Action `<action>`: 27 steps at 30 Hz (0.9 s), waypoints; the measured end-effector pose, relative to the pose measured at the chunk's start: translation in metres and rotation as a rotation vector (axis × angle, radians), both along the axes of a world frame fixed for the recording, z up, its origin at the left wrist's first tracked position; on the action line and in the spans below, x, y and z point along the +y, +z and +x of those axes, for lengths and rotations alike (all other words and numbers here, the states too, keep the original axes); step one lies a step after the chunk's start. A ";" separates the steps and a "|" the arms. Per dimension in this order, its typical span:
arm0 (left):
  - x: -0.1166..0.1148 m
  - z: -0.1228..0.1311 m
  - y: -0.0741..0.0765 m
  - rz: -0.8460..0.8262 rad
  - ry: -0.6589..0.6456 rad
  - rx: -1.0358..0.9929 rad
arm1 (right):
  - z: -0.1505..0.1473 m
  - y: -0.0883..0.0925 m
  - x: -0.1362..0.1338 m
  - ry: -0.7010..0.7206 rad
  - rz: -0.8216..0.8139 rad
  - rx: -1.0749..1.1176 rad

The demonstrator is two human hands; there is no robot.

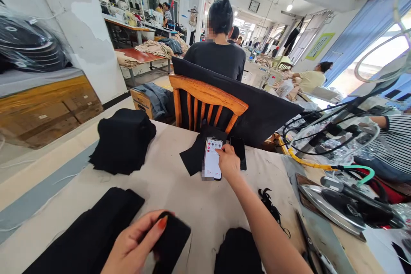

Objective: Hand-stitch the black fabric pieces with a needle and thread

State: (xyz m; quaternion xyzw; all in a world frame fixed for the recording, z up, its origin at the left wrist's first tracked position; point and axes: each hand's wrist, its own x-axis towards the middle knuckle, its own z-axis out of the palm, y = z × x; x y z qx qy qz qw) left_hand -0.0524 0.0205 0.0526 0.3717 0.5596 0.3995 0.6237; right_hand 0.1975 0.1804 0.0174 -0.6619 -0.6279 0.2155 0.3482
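My left hand [138,242] pinches a small folded piece of black fabric [175,237] between thumb and fingers, low over the table. My right hand [229,160] reaches forward, holding nothing. Its index finger is stretched out to the lit screen of a smartphone [212,165], while the other fingers are partly bent. Under the phone's upper part lies a flat black fabric piece [191,156]. A second phone [238,154] with a dark screen lies just right of my right hand, partly covered by it. Below my right forearm sits a stack of black fabric pieces [237,252].
Stacks of black fabric [123,141] and a longer black pile [86,231] lie on the cloth-covered table [167,154]. At right are scissors [310,242], black scraps [271,205] and an iron [334,209]. A wooden chair [208,98] stands beyond, behind a seated person [215,55].
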 end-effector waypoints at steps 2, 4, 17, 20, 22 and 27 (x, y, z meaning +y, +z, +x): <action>0.001 0.000 0.010 0.061 -0.025 -0.006 | -0.011 0.008 -0.015 0.014 -0.036 0.121; 0.000 0.000 0.018 0.100 -0.030 -0.023 | -0.028 0.016 -0.045 0.069 -0.100 0.274; -0.075 -0.005 0.038 0.285 -0.101 0.062 | -0.092 0.061 -0.231 0.071 -0.259 0.998; -0.097 -0.004 0.039 0.355 -0.141 0.066 | -0.088 0.066 -0.253 0.061 -0.249 1.030; -0.108 -0.004 0.038 0.381 -0.155 0.097 | -0.086 0.069 -0.266 0.065 -0.236 1.019; -0.119 -0.003 0.056 0.543 -0.199 0.357 | -0.084 0.084 -0.291 0.164 -0.195 0.837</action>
